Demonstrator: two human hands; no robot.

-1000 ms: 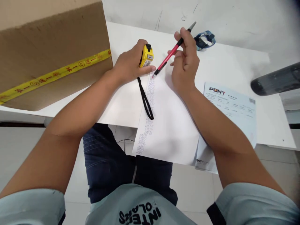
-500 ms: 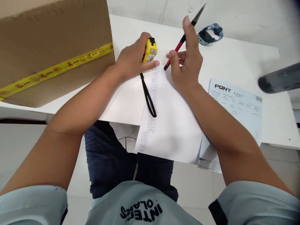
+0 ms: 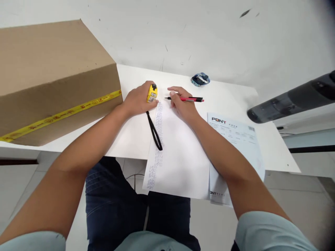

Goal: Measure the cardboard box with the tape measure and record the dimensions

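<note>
My left hand (image 3: 138, 99) is closed round a yellow tape measure (image 3: 152, 93) at the top edge of a white sheet of paper (image 3: 180, 153). From the tape measure a black wrist strap (image 3: 154, 134) hangs over the paper's left side, where a column of small blue handwriting runs down. My right hand (image 3: 183, 104) grips a red and black pen (image 3: 190, 99) between thumb and fingers, its pointed tip aimed left toward the tape measure. The pen lies nearly level. Whether the tip touches the paper, I cannot tell.
At the left of the white table (image 3: 131, 139) stands a large cardboard box (image 3: 60, 83) with yellow printed tape. A blue watch (image 3: 200, 79) lies near the wall. Right of the paper are a printed PONY sheet (image 3: 235, 139) and a dark cylindrical bottle (image 3: 285, 103).
The pen has turned in my right hand: its tip pointed up and away before and points left now. My left hand still holds the tape measure. The head view has shifted up toward the wall.
</note>
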